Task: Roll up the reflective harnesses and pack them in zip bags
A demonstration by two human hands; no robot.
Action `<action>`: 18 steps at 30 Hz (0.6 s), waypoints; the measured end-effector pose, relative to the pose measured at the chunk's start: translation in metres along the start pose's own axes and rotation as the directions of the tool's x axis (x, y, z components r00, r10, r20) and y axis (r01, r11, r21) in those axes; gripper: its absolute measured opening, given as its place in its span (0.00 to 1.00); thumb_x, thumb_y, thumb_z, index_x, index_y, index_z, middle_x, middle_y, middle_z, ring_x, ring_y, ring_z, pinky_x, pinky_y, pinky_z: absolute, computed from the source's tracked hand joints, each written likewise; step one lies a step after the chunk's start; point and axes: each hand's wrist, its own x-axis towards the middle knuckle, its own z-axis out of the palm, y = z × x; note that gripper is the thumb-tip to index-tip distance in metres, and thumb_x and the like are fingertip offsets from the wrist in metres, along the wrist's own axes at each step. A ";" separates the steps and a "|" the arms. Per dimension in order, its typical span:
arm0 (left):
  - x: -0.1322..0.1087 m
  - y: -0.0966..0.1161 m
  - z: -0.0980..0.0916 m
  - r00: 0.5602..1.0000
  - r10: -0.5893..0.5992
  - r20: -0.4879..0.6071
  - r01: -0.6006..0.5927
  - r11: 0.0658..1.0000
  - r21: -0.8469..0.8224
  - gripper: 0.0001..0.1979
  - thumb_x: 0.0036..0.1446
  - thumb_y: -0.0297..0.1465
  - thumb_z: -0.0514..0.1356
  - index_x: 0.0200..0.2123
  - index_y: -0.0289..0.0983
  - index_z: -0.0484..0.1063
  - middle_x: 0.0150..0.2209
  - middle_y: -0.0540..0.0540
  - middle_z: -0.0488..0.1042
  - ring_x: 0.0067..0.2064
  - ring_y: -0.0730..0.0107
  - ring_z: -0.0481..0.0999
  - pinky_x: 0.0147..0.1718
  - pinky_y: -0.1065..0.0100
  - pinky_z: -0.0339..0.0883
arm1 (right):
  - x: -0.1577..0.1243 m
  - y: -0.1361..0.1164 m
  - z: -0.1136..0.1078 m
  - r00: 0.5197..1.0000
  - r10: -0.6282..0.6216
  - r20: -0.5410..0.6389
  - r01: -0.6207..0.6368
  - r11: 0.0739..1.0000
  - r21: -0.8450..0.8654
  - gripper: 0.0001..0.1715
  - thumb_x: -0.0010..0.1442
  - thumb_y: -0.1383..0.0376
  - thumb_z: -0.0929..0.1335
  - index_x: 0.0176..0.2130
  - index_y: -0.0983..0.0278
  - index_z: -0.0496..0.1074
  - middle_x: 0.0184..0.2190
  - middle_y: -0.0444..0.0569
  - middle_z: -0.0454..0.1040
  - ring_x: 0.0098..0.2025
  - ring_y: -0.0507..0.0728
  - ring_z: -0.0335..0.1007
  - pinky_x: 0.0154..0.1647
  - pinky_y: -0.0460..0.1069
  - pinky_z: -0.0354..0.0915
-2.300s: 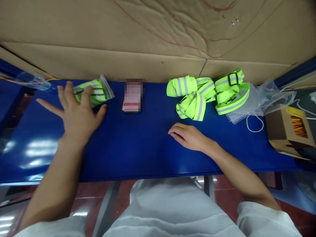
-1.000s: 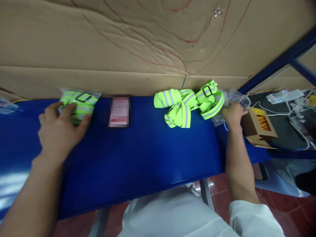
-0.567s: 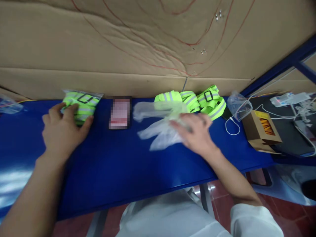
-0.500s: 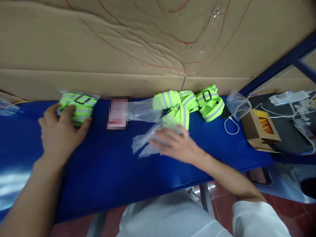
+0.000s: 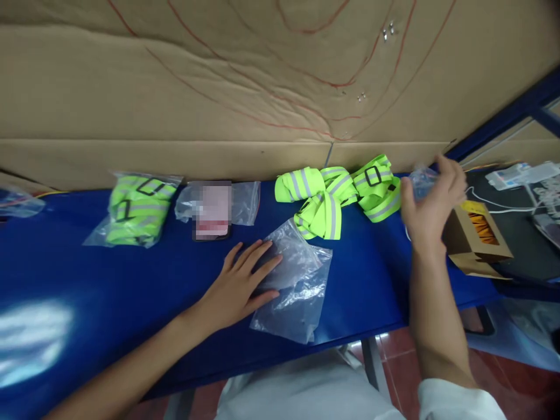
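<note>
My left hand (image 5: 238, 286) lies flat with fingers stretched out on an empty clear plastic bag (image 5: 297, 286) in the middle of the blue table (image 5: 131, 291). My right hand (image 5: 426, 201) is raised at the right, fingers partly curled beside a small clear bag (image 5: 420, 179); it is blurred, so whether it holds that bag I cannot tell. Loose neon-yellow reflective straps (image 5: 336, 192) lie in a heap between the hands. A bagged strap bundle (image 5: 135, 209) rests at the left by itself.
A phone (image 5: 212, 211) lies on another clear bag (image 5: 242, 201) by the cardboard wall (image 5: 262, 87). An open brown box (image 5: 479, 242), white cables and a dark mat sit at the right. The table's front edge is near my body.
My left hand left the bagged straps and came to the centre onto the empty bag. My right hand let that bag down and swung back to the right, toward the small bag.
</note>
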 end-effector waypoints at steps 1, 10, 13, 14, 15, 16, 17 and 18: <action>0.000 -0.001 -0.001 1.000 0.005 -0.002 -0.005 1.000 0.000 0.31 0.69 0.45 0.58 0.72 0.45 0.59 0.73 0.36 0.58 0.73 0.44 0.57 0.70 0.38 0.49 | 0.006 0.025 0.009 0.985 0.170 0.018 -0.167 0.981 -0.099 0.49 0.61 0.51 0.73 0.69 0.73 0.58 0.67 0.74 0.61 0.67 0.76 0.54 0.62 0.70 0.49; 0.024 -0.010 -0.013 0.952 -0.152 -0.265 0.218 0.945 0.245 0.33 0.66 0.52 0.58 0.66 0.39 0.68 0.75 0.27 0.47 0.76 0.35 0.48 0.69 0.30 0.36 | 0.001 0.070 0.020 0.947 0.314 -0.058 -0.314 0.949 0.020 0.11 0.69 0.61 0.63 0.47 0.64 0.70 0.48 0.66 0.74 0.52 0.70 0.62 0.59 0.69 0.42; 0.037 -0.023 -0.016 0.918 -0.202 -0.341 0.306 0.909 0.285 0.34 0.66 0.55 0.55 0.59 0.33 0.74 0.72 0.25 0.55 0.75 0.34 0.49 0.68 0.27 0.24 | -0.002 0.040 0.011 0.971 0.188 -0.148 -0.174 0.980 0.097 0.11 0.69 0.61 0.63 0.48 0.64 0.69 0.48 0.65 0.73 0.52 0.71 0.63 0.59 0.68 0.45; 0.041 -0.025 -0.016 0.913 -0.206 -0.352 0.316 0.903 0.290 0.34 0.67 0.55 0.54 0.59 0.32 0.74 0.70 0.24 0.60 0.75 0.34 0.51 0.68 0.27 0.21 | -0.003 0.031 0.010 0.974 0.161 -0.160 -0.144 0.983 0.113 0.10 0.69 0.62 0.63 0.47 0.63 0.69 0.47 0.64 0.74 0.52 0.71 0.63 0.59 0.69 0.45; 0.044 -0.026 -0.018 0.912 -0.203 -0.356 0.315 0.904 0.291 0.34 0.68 0.54 0.54 0.59 0.31 0.74 0.68 0.24 0.64 0.74 0.34 0.53 0.68 0.28 0.19 | -0.005 0.022 0.009 0.978 0.128 -0.165 -0.106 0.986 0.131 0.09 0.69 0.63 0.64 0.46 0.63 0.70 0.45 0.63 0.74 0.51 0.71 0.64 0.59 0.68 0.46; 0.046 -0.026 -0.019 0.913 -0.194 -0.358 0.305 0.908 0.286 0.34 0.68 0.54 0.53 0.61 0.30 0.72 0.66 0.25 0.67 0.74 0.35 0.55 0.68 0.28 0.17 | -0.007 0.014 0.009 0.980 0.088 -0.179 -0.061 0.987 0.150 0.07 0.68 0.63 0.64 0.45 0.62 0.70 0.44 0.60 0.75 0.50 0.70 0.66 0.58 0.68 0.48; 0.047 -0.024 -0.021 0.917 -0.177 -0.358 0.287 0.916 0.280 0.34 0.69 0.53 0.53 0.63 0.30 0.70 0.66 0.27 0.68 0.73 0.36 0.57 0.68 0.29 0.16 | -0.009 0.006 0.008 0.979 0.033 -0.203 0.002 0.985 0.172 0.06 0.68 0.64 0.65 0.44 0.61 0.71 0.42 0.58 0.75 0.49 0.68 0.67 0.57 0.67 0.50; 0.047 -0.019 -0.023 0.923 -0.148 -0.355 0.254 0.927 0.275 0.34 0.69 0.52 0.54 0.65 0.30 0.68 0.66 0.28 0.68 0.72 0.37 0.59 0.69 0.30 0.17 | -0.011 -0.002 0.007 0.967 -0.027 -0.255 0.078 0.978 0.193 0.05 0.68 0.64 0.65 0.43 0.61 0.71 0.40 0.56 0.76 0.47 0.67 0.69 0.56 0.66 0.52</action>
